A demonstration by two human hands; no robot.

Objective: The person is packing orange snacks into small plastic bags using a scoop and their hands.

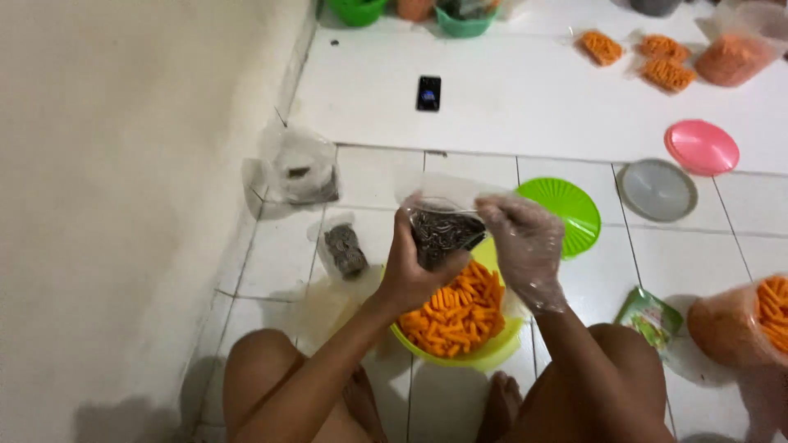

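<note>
A white tiled floor (574,271) carries everything, with a pale wall (123,205) running along its left edge. Near the person's knees stands a lime green bowl (492,351) filled with orange stick snacks (455,316). At the floor's right edge a large clear bag of the same orange snacks (735,324) lies on its side, and another bulky bag of orange snacks (735,53) sits at the far right corner. Beyond the bowl lie three round lids in a row: a green lid (566,209), a grey lid (657,190) and a pink lid (701,148). By the wall sits a crumpled clear bag (300,168), and closer in a small packet of dark bits (345,248).

Above the bowl, the left hand (410,271) is clenched around a small clear bag of dark snacks (443,234), gripping it from the side. The right hand (525,246), inside a thin plastic glove, pinches the bag's open top edge. A green sachet (651,316) lies just right of the right knee. Small sealed orange packets (640,57) rest near the far edge, and a black phone (428,93) lies farther left.
</note>
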